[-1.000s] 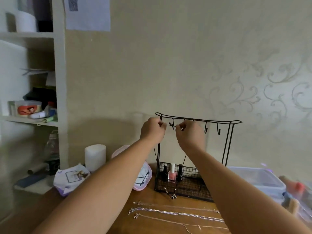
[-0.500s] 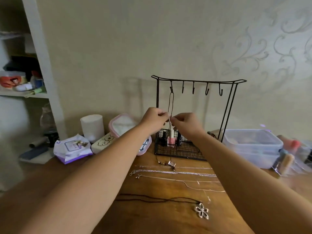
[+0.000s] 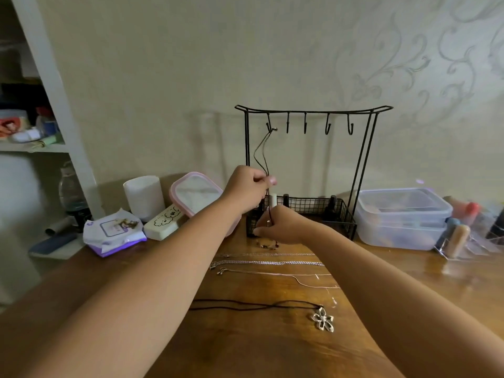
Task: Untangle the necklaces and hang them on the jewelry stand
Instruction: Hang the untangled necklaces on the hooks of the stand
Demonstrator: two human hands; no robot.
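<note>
At frame centre, a black cord necklace (image 3: 262,154) is hung from the jewelry stand's (image 3: 313,110) leftmost hook, running vertically. It is pinched by the left hand (image 3: 249,186) above and, seemingly, the right hand (image 3: 278,225) directly below.

A room in a home, seen at a wooden table (image 3: 245,350) set against a wall with pale scroll-patterned wallpaper (image 3: 409,64). Household clutter marks it as domestic: a white shelf unit (image 3: 54,85) crowded with small items, a pack of wet wipes (image 3: 113,231), a roll of tissue (image 3: 144,196), and stacked plastic storage boxes (image 3: 401,216) (lidded, translucent). A wire jewelry stand (image 3: 313,109) holds nail-polish bottles in its basket.
</note>
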